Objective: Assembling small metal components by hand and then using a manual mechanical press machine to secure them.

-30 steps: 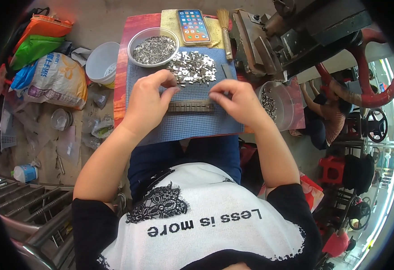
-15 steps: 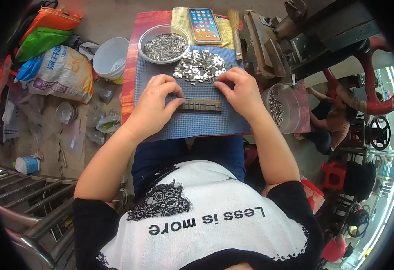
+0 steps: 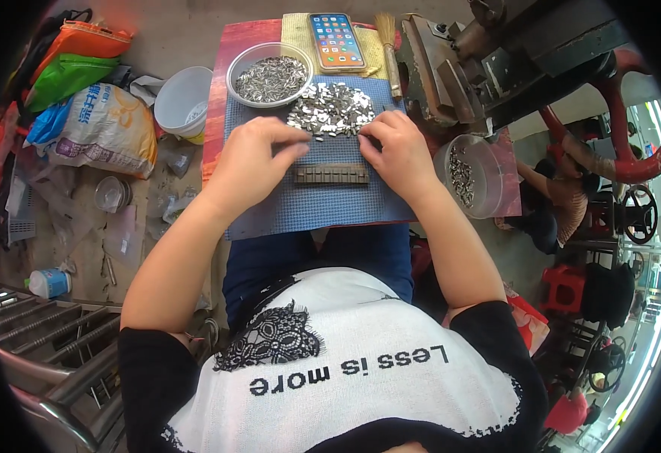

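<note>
A blue mat [image 3: 323, 208] covers the small work board on the person's lap. On it lies a dark slotted bar [image 3: 332, 174], between both hands. The left hand [image 3: 251, 162] and right hand [image 3: 398, 151] pinch at the edge of the heap of small metal pieces [image 3: 334, 108]; whether either holds a piece cannot be told. Beyond sit a bowl of metal bits [image 3: 270, 73] and a phone [image 3: 335, 41]; a blue-and-white printed sack [image 3: 100, 128] lies left.

We took it for a small metalworking workshop: a heavy iron press [image 3: 459, 68] with red handwheels [image 3: 632, 162] stood beside the board, bowls of small metal parts [image 3: 270, 75] sat about, and sacks [image 3: 96, 128] littered the concrete floor [image 3: 73, 234].
</note>
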`<control>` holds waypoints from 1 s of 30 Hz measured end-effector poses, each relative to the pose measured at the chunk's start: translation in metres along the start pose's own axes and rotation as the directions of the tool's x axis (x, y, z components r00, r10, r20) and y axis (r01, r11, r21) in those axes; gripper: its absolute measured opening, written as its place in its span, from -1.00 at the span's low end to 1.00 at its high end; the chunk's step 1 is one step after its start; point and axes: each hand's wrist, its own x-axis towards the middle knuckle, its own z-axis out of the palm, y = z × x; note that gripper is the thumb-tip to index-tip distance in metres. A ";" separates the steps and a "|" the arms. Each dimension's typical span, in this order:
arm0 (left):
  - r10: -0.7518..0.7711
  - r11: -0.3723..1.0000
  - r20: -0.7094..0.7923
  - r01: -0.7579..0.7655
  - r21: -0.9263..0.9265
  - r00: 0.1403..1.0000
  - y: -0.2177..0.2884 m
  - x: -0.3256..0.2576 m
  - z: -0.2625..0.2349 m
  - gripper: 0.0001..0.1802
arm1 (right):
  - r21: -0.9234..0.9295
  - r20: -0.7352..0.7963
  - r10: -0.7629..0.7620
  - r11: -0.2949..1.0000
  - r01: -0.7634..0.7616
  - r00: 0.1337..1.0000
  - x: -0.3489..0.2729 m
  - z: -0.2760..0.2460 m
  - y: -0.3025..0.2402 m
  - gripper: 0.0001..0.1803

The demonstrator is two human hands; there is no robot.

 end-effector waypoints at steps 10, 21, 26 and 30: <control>0.048 0.942 -0.035 -0.034 0.335 0.998 0.005 0.024 0.029 -0.86 | 0.197 -0.041 0.026 0.980 -0.018 0.999 -0.003 -0.005 0.003 -0.86; -0.002 0.998 -0.116 -0.006 -0.064 0.993 0.002 -0.005 0.009 -0.86 | 0.148 0.033 -0.052 0.988 0.047 0.998 -0.007 -0.014 -0.011 -0.86; -0.153 0.964 -0.043 0.139 -0.226 0.987 0.007 -0.018 0.000 -0.87 | 0.247 0.136 -0.238 0.948 0.200 0.962 -0.019 -0.027 -0.026 -0.84; -0.089 0.977 -0.065 0.074 -0.200 0.994 0.008 -0.020 0.000 -0.87 | 0.198 0.064 -0.168 0.968 0.153 0.984 -0.023 -0.020 -0.034 -0.89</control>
